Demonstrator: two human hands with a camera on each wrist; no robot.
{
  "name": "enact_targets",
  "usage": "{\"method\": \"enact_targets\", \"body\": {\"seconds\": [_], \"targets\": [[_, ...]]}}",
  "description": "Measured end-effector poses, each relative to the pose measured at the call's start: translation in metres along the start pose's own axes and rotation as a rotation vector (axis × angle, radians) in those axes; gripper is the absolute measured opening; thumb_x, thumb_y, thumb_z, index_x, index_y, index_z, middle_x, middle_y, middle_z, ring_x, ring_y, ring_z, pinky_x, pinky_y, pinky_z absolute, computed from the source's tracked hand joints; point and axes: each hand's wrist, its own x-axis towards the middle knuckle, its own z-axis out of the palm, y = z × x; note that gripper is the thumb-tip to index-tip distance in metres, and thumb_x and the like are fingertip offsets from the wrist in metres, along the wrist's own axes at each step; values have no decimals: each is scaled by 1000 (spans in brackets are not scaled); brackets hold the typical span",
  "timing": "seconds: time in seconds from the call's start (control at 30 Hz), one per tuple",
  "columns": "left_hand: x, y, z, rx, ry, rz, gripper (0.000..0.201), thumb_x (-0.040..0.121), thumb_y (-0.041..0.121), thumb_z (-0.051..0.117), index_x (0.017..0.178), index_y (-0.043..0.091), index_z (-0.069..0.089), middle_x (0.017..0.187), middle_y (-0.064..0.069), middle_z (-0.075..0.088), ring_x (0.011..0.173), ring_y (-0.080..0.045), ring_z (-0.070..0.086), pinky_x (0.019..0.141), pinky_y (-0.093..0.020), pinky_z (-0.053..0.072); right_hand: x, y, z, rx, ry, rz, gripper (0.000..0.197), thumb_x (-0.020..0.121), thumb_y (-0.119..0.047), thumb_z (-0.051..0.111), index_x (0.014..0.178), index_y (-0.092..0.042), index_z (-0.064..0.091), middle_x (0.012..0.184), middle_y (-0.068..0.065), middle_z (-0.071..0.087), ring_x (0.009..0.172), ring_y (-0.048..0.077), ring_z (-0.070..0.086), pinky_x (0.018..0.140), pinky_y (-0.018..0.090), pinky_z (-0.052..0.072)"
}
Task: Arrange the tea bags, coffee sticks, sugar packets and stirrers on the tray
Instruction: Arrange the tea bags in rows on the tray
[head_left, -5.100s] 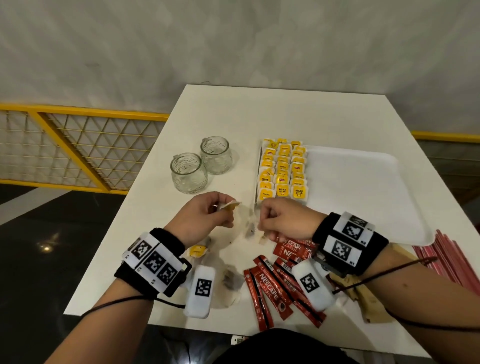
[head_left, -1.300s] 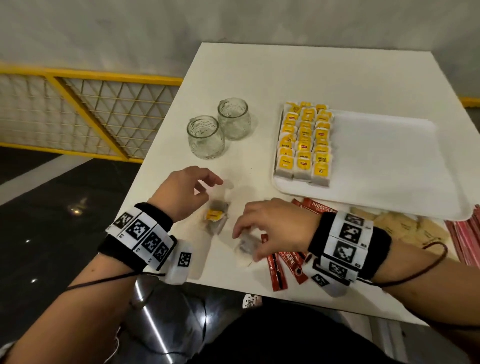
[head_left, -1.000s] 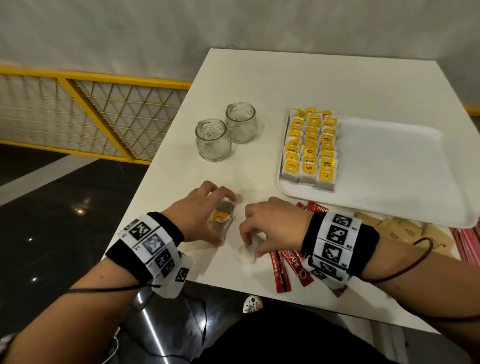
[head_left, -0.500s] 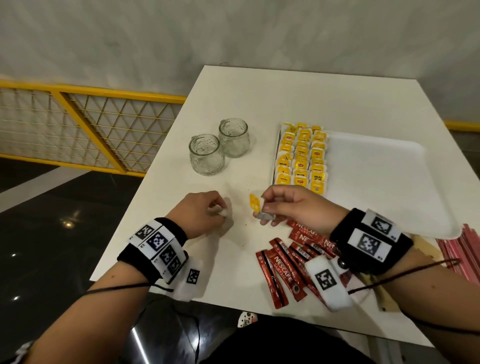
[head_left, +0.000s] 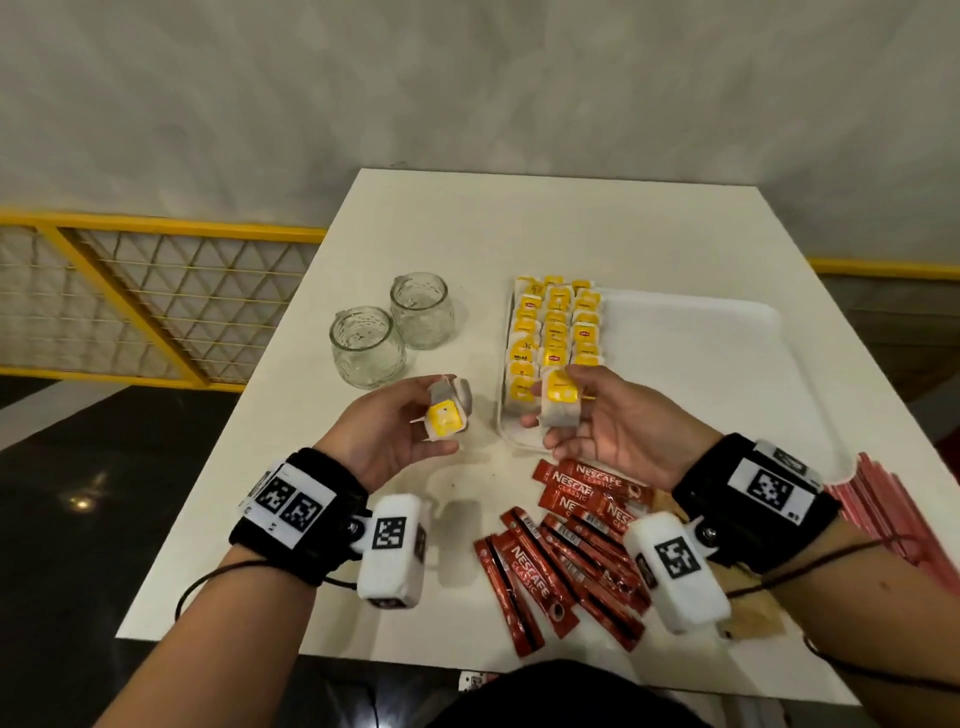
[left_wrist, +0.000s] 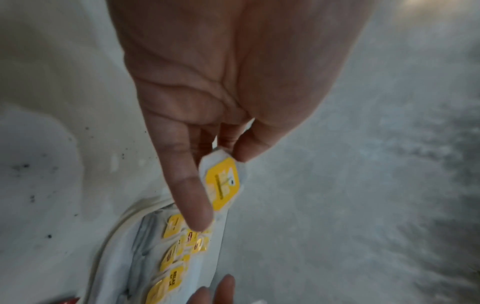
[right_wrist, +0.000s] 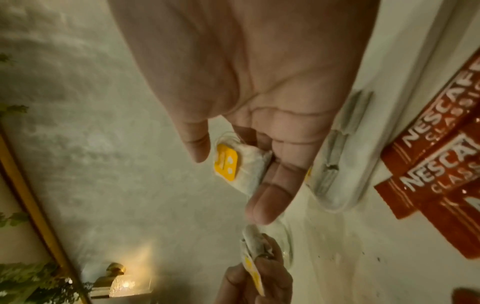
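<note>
Setting: white smooth table (head_left: 545, 234) before a mottled grey wall, with a yellow-framed wire-mesh railing (head_left: 156, 291) at far left
Jars: two clear, round, textured glass jars (head_left: 366, 345), empty, standing close together left of the tray
Left hand (head_left: 387, 434): raised palm-up above the table, fingers and thumb curled round a tea bag (head_left: 445, 415), a soft white paper pouch with a square yellow tag
Tray (head_left: 727, 374): white, rectangular with rounded corners and a raised rim; rows of tea bags (head_left: 556, 332) with yellow tags fill its left end, the right part bare
Right hand (head_left: 613, 431): palm-up over the tray's near-left corner, thumb and fingers pinching a second tea bag (head_left: 558, 410)
Coffee sticks (head_left: 566, 551): glossy red narrow sachets printed NESCAFE CLASSIC, loosely piled on the table below the right hand
Sugar packets (head_left: 753, 618): brown paper, mostly hidden under the right wrist
Stirrers (head_left: 893, 514): thin red sticks bundled at the table's right edge
Left wrist view: dark specks scattered on the table, unseen from the head
Right wrist view: grey tea showing through the packed bags' paper edges along the tray rim; a lit lamp and green leaves far off
</note>
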Motion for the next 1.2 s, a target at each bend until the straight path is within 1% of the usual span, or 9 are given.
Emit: {"method": "enact_targets", "body": {"seconds": [0.13, 0.23, 0.33, 0.4, 0.47, 0.57, 0.67, 0.87, 1.2], "targets": [[7, 0, 10, 9, -13, 3, 23, 96, 20, 45, 104, 7, 63, 85, -13, 66, 73, -25, 71, 56, -32, 59, -3, -8, -15, -40, 50, -44, 39, 93, -19, 53, 127, -1, 53, 115, 31, 63, 70, 21, 66, 65, 28, 58], [12, -2, 14, 141, -38, 72, 16, 94, 4, 54, 106, 7, 63, 87, -11, 67, 77, -21, 71, 61, -32, 60, -2, -11, -25, -138, 131, -74, 33, 95, -13, 53, 124, 1, 56, 113, 30, 64, 69, 22, 65, 63, 28, 58], [15, -2, 12, 334, -2, 143, 25, 92, -2, 56, 114, 9, 61, 92, -10, 66, 77, -19, 71, 66, -35, 61, 1, -11, -25, -605, 311, -175, 18, 94, -18, 59, 102, -5, 69, 98, 16, 69, 72, 10, 61, 65, 20, 49], [17, -1, 12, 454, 35, 189, 25, 92, 0, 57, 113, 13, 63, 95, -8, 66, 75, -16, 69, 70, -37, 59, 6, -8, -24, -1051, 385, -269, 26, 93, -21, 60, 77, 1, 63, 81, 15, 58, 69, 18, 53, 64, 28, 37], [20, 0, 13, 514, 67, 237, 25, 91, 1, 59, 108, 16, 65, 95, -5, 65, 71, -13, 67, 73, -36, 58, 11, -4, -21, -1266, 393, -273, 33, 92, -24, 62, 69, -1, 52, 76, 12, 49, 70, 26, 47, 64, 34, 29], [24, 0, 13, 555, 103, 323, 26, 89, -3, 60, 107, 13, 66, 89, -3, 65, 64, -3, 64, 62, -18, 53, 20, 0, -14, -1287, 343, -249, 18, 88, -28, 67, 81, -12, 62, 75, -2, 53, 73, 19, 51, 68, 30, 37], [27, -1, 13, 544, 103, 350, 26, 88, -6, 60, 109, 7, 65, 85, -5, 65, 60, 1, 61, 55, -11, 46, 28, 2, -7, -1293, 304, -204, 19, 88, -29, 66, 101, -15, 69, 86, -2, 60, 83, 17, 57, 74, 28, 43], [31, -7, 8, 520, 108, 303, 24, 89, 1, 61, 110, 12, 66, 94, -8, 69, 81, -15, 63, 70, -24, 53, 47, 7, -7, -1393, 189, -71, 23, 90, -31, 62, 97, -9, 68, 83, 2, 61, 82, 21, 58, 77, 36, 47], [30, -11, 9, 340, 108, 208, 24, 89, 5, 65, 109, 17, 66, 87, -1, 64, 66, -8, 63, 68, -28, 57, 61, 9, -6, -1297, 368, -242, 31, 77, -25, 76, 103, -21, 61, 88, -4, 58, 83, 14, 57, 71, 27, 43]]}}
